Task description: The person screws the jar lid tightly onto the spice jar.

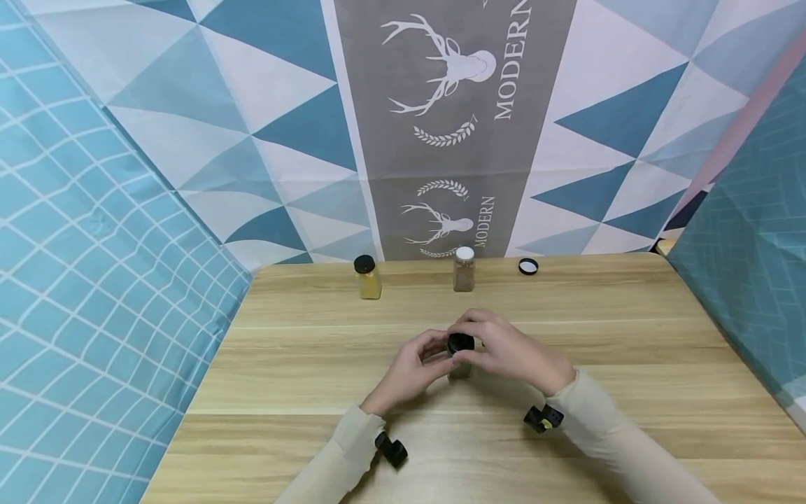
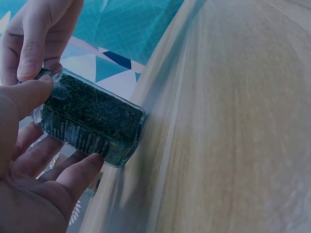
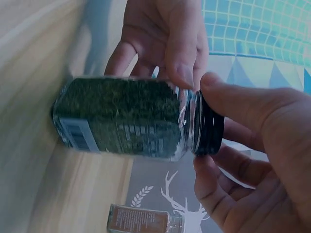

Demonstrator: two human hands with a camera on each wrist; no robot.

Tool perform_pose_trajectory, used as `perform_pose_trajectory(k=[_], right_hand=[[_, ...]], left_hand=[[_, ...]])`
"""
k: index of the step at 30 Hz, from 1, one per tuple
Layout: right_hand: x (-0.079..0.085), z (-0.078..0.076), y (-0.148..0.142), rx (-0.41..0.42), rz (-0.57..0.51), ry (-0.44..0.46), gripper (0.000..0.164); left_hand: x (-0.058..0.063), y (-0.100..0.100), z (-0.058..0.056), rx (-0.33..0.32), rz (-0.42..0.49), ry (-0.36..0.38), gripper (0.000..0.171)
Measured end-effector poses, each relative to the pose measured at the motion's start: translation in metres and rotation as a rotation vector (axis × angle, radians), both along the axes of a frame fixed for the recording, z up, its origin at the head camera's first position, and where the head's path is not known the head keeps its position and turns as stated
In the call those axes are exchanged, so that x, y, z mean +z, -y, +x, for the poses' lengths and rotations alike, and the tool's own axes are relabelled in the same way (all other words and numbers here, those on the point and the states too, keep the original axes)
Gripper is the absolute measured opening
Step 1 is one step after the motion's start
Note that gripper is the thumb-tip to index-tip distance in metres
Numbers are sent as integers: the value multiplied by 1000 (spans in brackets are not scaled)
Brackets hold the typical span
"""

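Observation:
A clear glass jar of dried green herbs [image 3: 121, 116] with printed labelling stands upright on the table in the head view. My left hand [image 1: 409, 369] holds this jar, thumb near its neck and fingers around the far side. With thumb and fingers my right hand [image 1: 506, 350] pinches the black screw lid [image 3: 212, 130] at the top. The lid sits at the threaded neck, where a strip of clear thread shows beside it in the right wrist view. In the left wrist view the right fingers mostly cover the lid.
Toward the back of the wooden table [image 1: 302, 378] stand a yellow spice jar [image 1: 369, 283] with a black lid and a brown spice jar [image 1: 464, 273] with a white top. A loose black lid [image 1: 528, 267] lies to their right. Patterned cloth [image 1: 434, 157] hangs behind.

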State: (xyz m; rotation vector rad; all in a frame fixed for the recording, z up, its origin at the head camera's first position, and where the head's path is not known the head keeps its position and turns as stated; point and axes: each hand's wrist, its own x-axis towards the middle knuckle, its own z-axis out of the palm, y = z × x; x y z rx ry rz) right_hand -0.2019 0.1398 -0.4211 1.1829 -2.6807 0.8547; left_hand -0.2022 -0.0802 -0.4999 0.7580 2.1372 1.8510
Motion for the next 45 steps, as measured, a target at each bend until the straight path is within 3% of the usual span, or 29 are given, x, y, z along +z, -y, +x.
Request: perform_pose_trajectory(k=[9,14,21,31,37,45], right_hand=[[-4,9,9,-116,-57,18,38],[-6,10,10,-131,-78,17,37],[-9,2,3,-67,-78,22,36],[-1,-8,0,71,25,7,33],[3,-6,-3,80,71,20,37],[0,-1,3,39,-3,3,38]], left_hand=[[1,1,0,35,-17,-1,41],[0,2,-1,28,-16,-13,42],[-1,3,-1,3,-32,-17,45],[0,3,0,-12,-37,-17,45],[0,1,0,-18,-14,-6,45],[-1,1,-1,18,-12,-9,43]])
